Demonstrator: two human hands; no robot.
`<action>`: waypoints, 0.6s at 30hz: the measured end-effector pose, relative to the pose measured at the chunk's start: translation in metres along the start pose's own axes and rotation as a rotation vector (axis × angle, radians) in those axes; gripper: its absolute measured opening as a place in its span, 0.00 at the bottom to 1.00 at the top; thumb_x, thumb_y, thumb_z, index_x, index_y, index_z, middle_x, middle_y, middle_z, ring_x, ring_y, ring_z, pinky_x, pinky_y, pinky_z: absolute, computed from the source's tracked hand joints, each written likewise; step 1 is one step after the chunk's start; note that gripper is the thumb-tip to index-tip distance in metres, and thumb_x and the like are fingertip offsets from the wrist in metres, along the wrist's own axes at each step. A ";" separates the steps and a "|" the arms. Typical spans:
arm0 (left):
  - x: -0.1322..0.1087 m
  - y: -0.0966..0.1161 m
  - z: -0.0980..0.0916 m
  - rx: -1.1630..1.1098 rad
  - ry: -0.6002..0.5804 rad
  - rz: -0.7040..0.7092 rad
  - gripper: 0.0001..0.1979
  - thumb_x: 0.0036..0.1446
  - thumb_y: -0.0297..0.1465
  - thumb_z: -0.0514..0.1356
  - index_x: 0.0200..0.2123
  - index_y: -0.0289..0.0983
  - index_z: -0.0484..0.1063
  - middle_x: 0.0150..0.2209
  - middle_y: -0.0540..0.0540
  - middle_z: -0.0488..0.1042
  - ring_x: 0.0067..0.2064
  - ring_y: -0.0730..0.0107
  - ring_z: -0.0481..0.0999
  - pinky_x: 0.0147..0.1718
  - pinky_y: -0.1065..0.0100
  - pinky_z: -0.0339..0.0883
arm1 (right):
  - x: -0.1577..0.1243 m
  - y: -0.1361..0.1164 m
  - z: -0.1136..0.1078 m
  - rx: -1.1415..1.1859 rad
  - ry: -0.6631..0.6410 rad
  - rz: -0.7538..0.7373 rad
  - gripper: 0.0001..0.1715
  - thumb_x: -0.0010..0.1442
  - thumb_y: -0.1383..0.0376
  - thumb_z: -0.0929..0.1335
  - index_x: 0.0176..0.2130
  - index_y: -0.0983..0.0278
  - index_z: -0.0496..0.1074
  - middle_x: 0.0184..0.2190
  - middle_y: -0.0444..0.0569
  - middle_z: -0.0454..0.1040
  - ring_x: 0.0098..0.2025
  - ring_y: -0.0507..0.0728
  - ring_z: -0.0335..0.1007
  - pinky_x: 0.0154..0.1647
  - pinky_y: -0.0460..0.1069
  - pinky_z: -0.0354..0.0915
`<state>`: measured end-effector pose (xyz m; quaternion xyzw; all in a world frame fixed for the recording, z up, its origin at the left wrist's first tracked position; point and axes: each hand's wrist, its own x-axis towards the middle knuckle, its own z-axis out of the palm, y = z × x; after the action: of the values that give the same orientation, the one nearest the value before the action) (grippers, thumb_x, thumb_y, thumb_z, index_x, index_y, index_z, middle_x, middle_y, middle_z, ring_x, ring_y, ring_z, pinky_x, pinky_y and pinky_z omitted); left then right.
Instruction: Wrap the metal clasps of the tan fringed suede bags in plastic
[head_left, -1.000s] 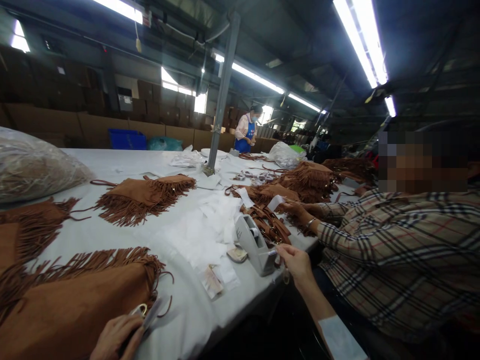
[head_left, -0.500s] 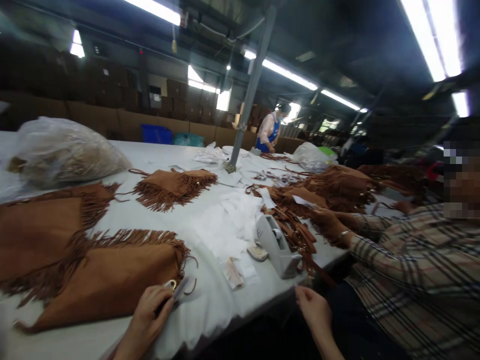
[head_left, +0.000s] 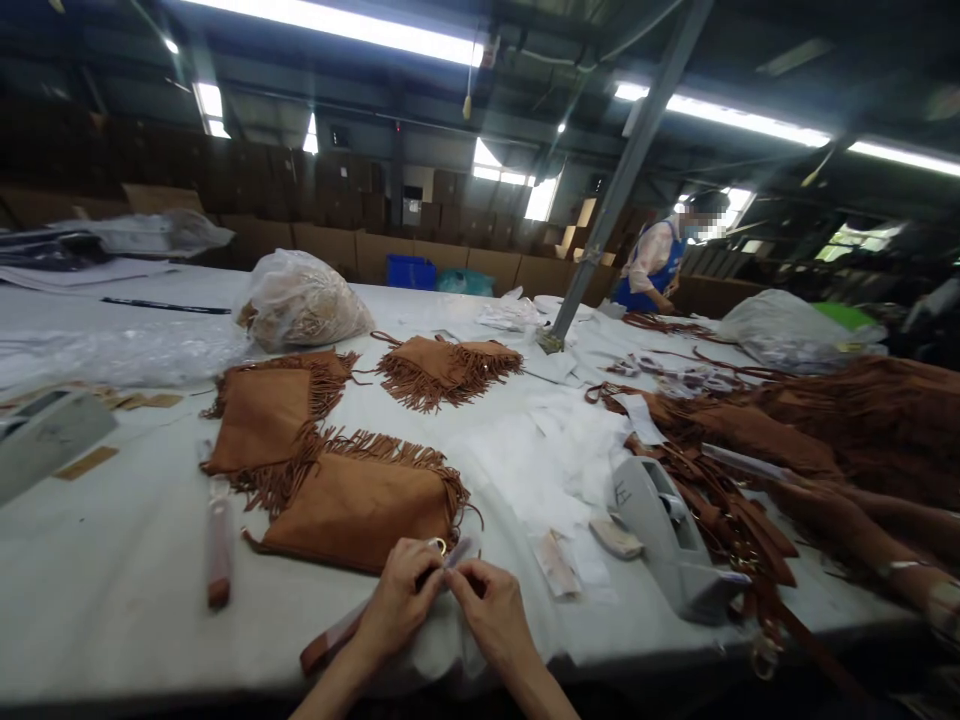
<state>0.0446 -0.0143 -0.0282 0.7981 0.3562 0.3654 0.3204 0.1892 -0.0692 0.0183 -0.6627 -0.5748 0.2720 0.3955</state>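
My left hand [head_left: 400, 600] and my right hand [head_left: 489, 610] meet at the near table edge, fingers pinched together on a brown strap [head_left: 330, 643] with a small gold ring [head_left: 437, 546] at its end. The strap runs down-left from my left hand. Just beyond my hands lies a brown fringed suede bag [head_left: 360, 505], partly over a second fringed bag [head_left: 270, 408]. A third fringed bag [head_left: 442, 367] lies farther back.
A grey tape dispenser [head_left: 667, 540] stands to the right, beside a heap of brown straps [head_left: 739, 515] and a co-worker's forearm [head_left: 862, 550]. White paper pieces [head_left: 559, 455] cover the table's middle. A plastic sack [head_left: 300, 300] sits at the back; another strap [head_left: 219, 540] lies left.
My view has swung left. My right hand came from the tape dispenser over to my left hand, and both now pinch the strap end by the ring.
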 end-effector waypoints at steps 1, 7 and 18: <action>0.000 0.000 0.000 -0.006 0.004 0.002 0.07 0.61 0.32 0.54 0.33 0.40 0.71 0.35 0.44 0.74 0.41 0.59 0.70 0.43 0.58 0.65 | 0.003 0.004 0.003 -0.024 0.009 0.020 0.19 0.56 0.56 0.66 0.24 0.66 0.76 0.22 0.46 0.76 0.26 0.53 0.68 0.28 0.45 0.60; 0.002 0.003 -0.001 0.000 0.005 -0.015 0.07 0.60 0.31 0.55 0.31 0.39 0.71 0.34 0.44 0.74 0.41 0.60 0.70 0.42 0.59 0.64 | 0.010 0.014 0.008 0.002 0.039 0.168 0.16 0.51 0.56 0.68 0.23 0.66 0.77 0.19 0.47 0.76 0.25 0.56 0.70 0.26 0.46 0.59; 0.001 0.002 0.002 -0.031 0.098 -0.087 0.03 0.58 0.28 0.57 0.35 0.39 0.71 0.35 0.45 0.73 0.41 0.61 0.69 0.42 0.60 0.64 | 0.016 0.022 0.022 0.056 0.137 0.181 0.21 0.50 0.54 0.67 0.15 0.64 0.62 0.14 0.40 0.60 0.21 0.50 0.55 0.22 0.45 0.51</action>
<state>0.0478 -0.0152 -0.0270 0.7580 0.4000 0.3951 0.3306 0.1867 -0.0497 -0.0105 -0.7177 -0.4764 0.2767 0.4257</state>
